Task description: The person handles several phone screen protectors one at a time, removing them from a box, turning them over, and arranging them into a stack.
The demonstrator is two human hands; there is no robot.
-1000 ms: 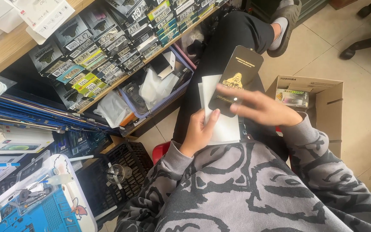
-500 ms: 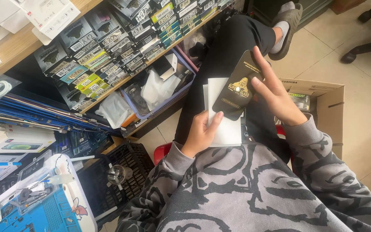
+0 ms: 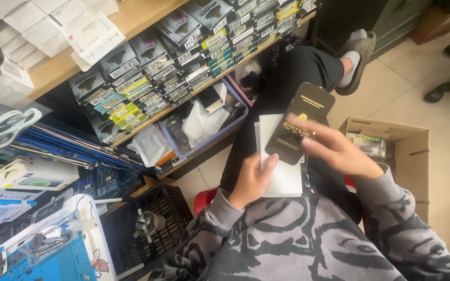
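My right hand [image 3: 337, 151] holds a flat black packet with gold print [image 3: 300, 122] over my lap. Under it lies a stack of white sheets [image 3: 282, 171] resting on my black trouser leg. My left hand [image 3: 251, 179] grips the left edge of that white stack, thumb on top. Both sleeves are grey with a dark pattern. The black packet overlaps the upper part of the white stack.
An open cardboard box [image 3: 402, 145] with small packets stands on the floor at the right. Shelves of boxed phone accessories [image 3: 183, 47] rise at the left, above a blue basket [image 3: 209, 130] of plastic bags. A black crate [image 3: 147, 224] and blue tool tray [image 3: 42, 250] sit lower left.
My right hand shifted the black packet: it tilted up toward the foot, then came back down over the white stack. My left hand stayed on the stack.
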